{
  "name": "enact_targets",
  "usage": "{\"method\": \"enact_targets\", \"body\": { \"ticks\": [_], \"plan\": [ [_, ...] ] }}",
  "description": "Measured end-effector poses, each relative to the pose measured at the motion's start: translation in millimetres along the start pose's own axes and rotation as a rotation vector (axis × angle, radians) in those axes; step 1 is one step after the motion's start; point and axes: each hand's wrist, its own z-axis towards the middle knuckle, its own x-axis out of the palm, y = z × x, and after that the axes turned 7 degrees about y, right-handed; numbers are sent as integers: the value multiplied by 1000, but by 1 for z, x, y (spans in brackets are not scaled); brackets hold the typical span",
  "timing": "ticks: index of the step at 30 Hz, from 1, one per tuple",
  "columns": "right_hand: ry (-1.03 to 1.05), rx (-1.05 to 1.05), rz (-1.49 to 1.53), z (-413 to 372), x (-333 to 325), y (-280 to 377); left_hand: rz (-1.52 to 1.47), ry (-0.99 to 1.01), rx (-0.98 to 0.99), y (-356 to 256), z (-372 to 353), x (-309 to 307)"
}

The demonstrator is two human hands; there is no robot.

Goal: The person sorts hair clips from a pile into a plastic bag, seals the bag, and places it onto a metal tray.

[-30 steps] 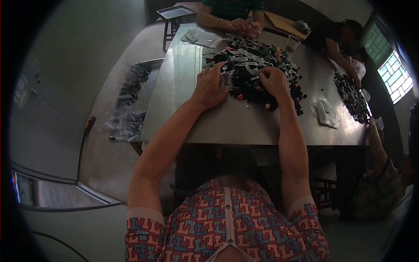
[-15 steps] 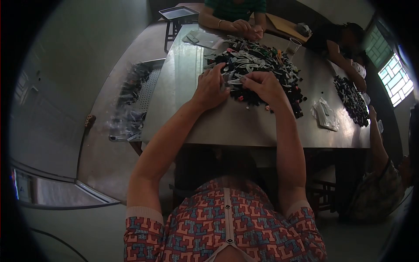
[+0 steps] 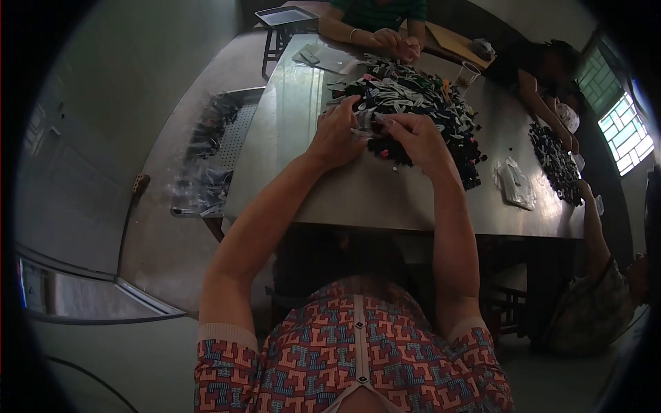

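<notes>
A large pile of small black, white and grey pieces (image 3: pixel 413 96) lies on the metal table (image 3: pixel 330 199), with a few orange and pink bits in it. At the near left edge of the pile, my left hand (image 3: pixel 336 134) holds a small clear bag (image 3: pixel 363 124). My right hand (image 3: pixel 418 138) is just beside the bag's opening, its thumb and index finger pinched together on something dark, too small and blurred to make out. The two hands nearly touch.
Clear bags (image 3: pixel 515 184) lie right of the pile, others (image 3: pixel 323 58) at the far left. A perforated tray (image 3: pixel 237 127) of filled bags stands left. Co-workers sit opposite and right, near a second pile (image 3: pixel 554 165). A clear cup (image 3: pixel 468 74) stands behind.
The white pieces that were between my right fingers are now at the bag, and my right hand has moved slightly left. The view has shifted a little.
</notes>
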Motion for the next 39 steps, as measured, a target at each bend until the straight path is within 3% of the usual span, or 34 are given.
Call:
{"method": "enact_targets", "body": {
  "ticks": [5, 7, 17, 25, 29, 32, 35, 37, 39],
  "plan": [
    [-63, -155, -353, -16, -11, 10, -51, 55, -39, 2, 0, 1],
    [-39, 0, -349, -21, -5, 35, -62, 58, -41, 1, 0, 0],
    [-163, 85, -627, 6, 8, 42, -129, 41, -55, 3, 0, 0],
    [-51, -99, -507, 18, 4, 25, -91, 35, -43, 2, 0, 3],
    [-57, -88, -494, 20, 10, 21, -126, 26, -11, 9, -1, 6],
    [-46, -147, -270, 23, 5, 12, -95, -37, 48, 13, 0, 7],
    [-112, -176, -148, 23, 2, 2, -303, 73, -115, 4, 1, -5],
    [-238, -179, 101, 24, 4, -9, -367, 59, -59, 6, 5, -8],
    [-300, -187, 99, 26, 4, -19, -428, 52, 0, -1, 9, -18]
  ]
}}
